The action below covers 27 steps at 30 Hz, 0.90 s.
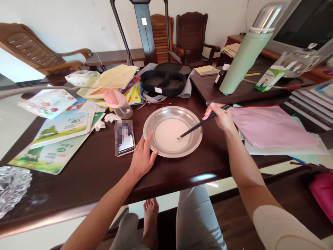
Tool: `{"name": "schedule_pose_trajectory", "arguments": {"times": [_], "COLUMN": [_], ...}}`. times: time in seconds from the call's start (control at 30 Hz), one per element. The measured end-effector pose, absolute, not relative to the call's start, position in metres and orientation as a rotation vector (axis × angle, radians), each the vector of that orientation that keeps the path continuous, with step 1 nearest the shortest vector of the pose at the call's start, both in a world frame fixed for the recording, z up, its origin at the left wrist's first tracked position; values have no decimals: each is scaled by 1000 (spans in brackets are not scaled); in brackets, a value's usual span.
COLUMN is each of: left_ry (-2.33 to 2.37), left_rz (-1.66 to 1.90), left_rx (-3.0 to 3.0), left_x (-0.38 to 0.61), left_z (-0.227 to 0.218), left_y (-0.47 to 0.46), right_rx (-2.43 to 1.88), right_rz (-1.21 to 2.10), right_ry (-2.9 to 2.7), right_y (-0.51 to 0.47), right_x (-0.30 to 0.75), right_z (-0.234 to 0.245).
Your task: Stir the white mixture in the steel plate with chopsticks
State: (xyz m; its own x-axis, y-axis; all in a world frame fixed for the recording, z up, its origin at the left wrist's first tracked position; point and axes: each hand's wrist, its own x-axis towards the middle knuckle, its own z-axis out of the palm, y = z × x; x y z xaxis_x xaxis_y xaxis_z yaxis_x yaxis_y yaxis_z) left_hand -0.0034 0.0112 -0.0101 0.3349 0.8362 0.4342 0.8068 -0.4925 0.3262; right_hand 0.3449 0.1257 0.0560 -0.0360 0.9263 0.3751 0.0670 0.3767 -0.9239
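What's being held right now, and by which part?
The right hand holds the chopsticks near their upper end. The left hand touches the left rim of the bowl; grip unclear.

No lettering can be clearly read, even on booklets point(56, 152).

Bowl point(172, 112) pt. hidden (L fingers point(147, 142)), TV point(305, 26) cropped

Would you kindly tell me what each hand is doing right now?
Left hand: open, touching the rim of the metal dish.
Right hand: closed, holding black chopsticks, tips in the white liquid.
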Motion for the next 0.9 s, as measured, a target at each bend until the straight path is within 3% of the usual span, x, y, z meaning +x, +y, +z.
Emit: {"name": "schedule_pose_trajectory", "arguments": {"times": [0.2,0.4,0.63,0.73,0.9], "left_ry": [1549,1545,1549,1545,1563], "left_rz": [876,871,891,889,869], "left_rx": [2516,2500,2498,2504,2484], "left_x": [-4,-4,-4,-4,-5], "left_z": [-9,-10,-10,-10,-12], "left_y": [11,11,11,11,11], "right_rx": [-922,-984,-917,-945,-1040], "right_rz": [990,818,1039,908,752], "right_ry": [-1718,-1406,-1639,-1724,-1409], "right_y": [116,125,116,114,124], "right_x": [328,343,330,326,342], "right_z": [62,58,59,65,62]}}
